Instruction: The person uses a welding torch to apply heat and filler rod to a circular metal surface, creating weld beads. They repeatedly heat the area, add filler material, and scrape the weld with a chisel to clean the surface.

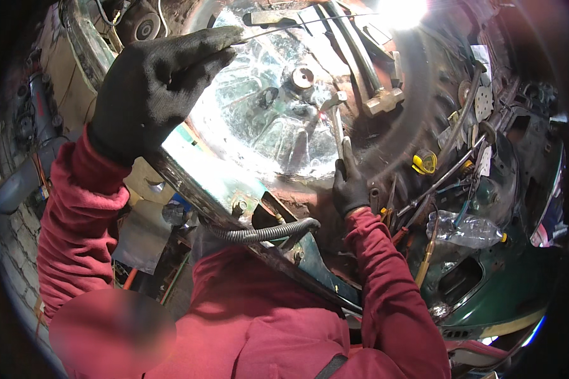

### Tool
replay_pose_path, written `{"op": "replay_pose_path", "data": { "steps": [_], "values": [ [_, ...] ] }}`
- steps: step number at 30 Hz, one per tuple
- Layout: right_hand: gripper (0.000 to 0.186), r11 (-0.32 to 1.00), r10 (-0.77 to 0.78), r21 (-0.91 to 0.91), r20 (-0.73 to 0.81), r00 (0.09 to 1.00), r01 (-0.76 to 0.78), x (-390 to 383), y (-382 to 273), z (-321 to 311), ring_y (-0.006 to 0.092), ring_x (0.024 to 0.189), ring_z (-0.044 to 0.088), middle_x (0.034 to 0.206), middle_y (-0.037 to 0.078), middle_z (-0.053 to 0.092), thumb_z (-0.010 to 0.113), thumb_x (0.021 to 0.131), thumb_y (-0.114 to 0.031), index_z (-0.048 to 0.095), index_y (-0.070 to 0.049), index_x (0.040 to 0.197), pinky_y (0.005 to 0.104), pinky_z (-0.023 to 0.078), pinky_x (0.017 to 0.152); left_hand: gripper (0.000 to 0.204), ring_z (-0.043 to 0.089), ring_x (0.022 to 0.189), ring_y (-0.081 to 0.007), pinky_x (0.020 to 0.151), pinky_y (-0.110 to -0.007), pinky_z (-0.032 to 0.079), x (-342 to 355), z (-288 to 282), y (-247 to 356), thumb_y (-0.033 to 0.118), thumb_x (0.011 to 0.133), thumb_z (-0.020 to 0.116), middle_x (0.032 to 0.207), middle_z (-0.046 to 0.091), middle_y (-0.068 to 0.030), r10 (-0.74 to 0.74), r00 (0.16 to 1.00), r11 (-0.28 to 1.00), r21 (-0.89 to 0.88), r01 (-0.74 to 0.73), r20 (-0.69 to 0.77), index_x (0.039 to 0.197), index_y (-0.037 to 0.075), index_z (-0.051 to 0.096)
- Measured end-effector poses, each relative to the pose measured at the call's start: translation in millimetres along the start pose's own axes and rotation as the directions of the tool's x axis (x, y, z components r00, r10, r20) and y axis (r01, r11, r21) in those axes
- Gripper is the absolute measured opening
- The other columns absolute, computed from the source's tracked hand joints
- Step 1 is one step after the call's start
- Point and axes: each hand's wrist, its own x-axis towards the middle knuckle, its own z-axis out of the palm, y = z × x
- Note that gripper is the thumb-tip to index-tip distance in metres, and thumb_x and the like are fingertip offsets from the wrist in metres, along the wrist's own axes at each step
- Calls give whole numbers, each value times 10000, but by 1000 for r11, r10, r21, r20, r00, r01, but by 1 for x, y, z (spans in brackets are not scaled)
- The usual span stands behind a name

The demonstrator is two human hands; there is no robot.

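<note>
My left hand (146,91), in a black glove, is raised at the upper left. Its thumb and fingers pinch the end of a thin dark rod (297,26), which runs right toward a bright light. My right hand (349,186), also gloved in black, is closed around the handle of a small hammer (337,120). The hammer's head is over a round, stamped metal panel (253,129), whose shiny surface is lit strongly. Beyond it lies a larger hammer (382,101) with its head toward me.
A green metal edge (234,189) with a corrugated hose (259,235) crosses between me and the panel. On the right are a clear plastic bottle (468,228), a yellow ring-shaped thing (424,162) and several tools. A glaring light (403,12) shines at the top.
</note>
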Motion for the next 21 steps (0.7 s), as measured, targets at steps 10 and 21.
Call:
{"op": "replay_pose_path", "data": {
  "steps": [10,21],
  "values": [
    [607,962,123,-263,163,979,-77,8,-37,-13,495,1037,730,1174,299,742,606,1104,-122,473,-212,1689,537,583,864,419,697,1322,-204,1167,-349,551,-1,-4,-2,-88,1098,567,1445,738,-163,-75,997,995,68,74,1,1503,-29,656],
    [669,968,-9,-252,60,998,24,11,-16,-5,490,944,740,1040,290,730,637,1080,-192,436,-294,1711,603,565,827,325,750,782,-96,674,-320,572,3,4,-9,154,1068,755,993,839,-118,116,982,988,114,-100,-147,1389,111,778]
  ]
}}
